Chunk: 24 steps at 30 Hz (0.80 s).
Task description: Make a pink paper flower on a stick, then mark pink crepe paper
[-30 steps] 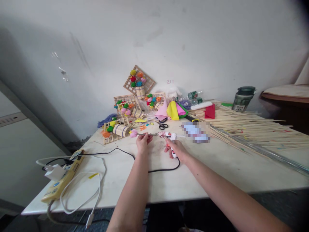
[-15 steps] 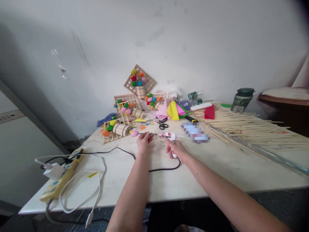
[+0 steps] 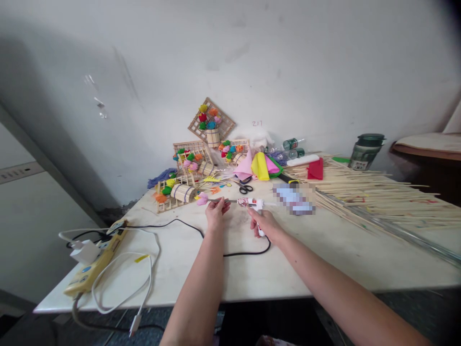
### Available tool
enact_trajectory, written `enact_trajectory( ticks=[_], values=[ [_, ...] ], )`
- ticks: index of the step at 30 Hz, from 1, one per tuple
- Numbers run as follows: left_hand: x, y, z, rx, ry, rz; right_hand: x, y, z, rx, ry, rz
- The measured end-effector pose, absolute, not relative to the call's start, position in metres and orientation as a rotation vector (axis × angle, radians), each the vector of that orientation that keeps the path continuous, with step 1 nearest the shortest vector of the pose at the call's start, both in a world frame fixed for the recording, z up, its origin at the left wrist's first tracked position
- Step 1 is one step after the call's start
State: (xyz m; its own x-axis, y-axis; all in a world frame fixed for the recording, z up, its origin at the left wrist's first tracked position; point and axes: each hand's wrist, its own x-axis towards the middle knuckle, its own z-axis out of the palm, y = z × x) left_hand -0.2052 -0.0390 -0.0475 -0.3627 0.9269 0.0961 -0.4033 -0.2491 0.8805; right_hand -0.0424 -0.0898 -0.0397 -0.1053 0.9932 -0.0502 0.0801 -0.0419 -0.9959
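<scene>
My right hand [image 3: 265, 225] is closed round the handle of a white glue gun [image 3: 252, 203] with a patterned barrel, its nozzle pointing left. A clear glue stick seems to poke out of its back end. Between the fingers of my left hand [image 3: 216, 214] is a pink paper flower [image 3: 202, 198] on a thin dark stem, the bloom sticking out to the left. The stem's other end lies close to the glue gun's nozzle; whether they touch I cannot tell. Behind my hands lie black scissors [image 3: 246, 189].
Stick lattices with paper flowers and small stick baskets [image 3: 183, 192] stand at the back left. Coloured paper [image 3: 260, 166], plastic bottles [image 3: 290, 143] and many thin sticks [image 3: 374, 187] lie right. A power strip [image 3: 97, 259] with cables sits left; a green cup [image 3: 366, 151] stands far right.
The whole view has shifted slightly, so things appear a little further right. Both hands keep their holds on the flower and the glue gun.
</scene>
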Motion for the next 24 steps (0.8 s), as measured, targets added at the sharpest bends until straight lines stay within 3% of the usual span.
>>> enact_trajectory(
  ticks=[24],
  values=[
    [-0.2043, -0.0387, -0.0465, 0.812, 1.009, 1.776, -0.0411, -0.0902, -0.0397, -1.171, -1.323, 1.320]
  ],
)
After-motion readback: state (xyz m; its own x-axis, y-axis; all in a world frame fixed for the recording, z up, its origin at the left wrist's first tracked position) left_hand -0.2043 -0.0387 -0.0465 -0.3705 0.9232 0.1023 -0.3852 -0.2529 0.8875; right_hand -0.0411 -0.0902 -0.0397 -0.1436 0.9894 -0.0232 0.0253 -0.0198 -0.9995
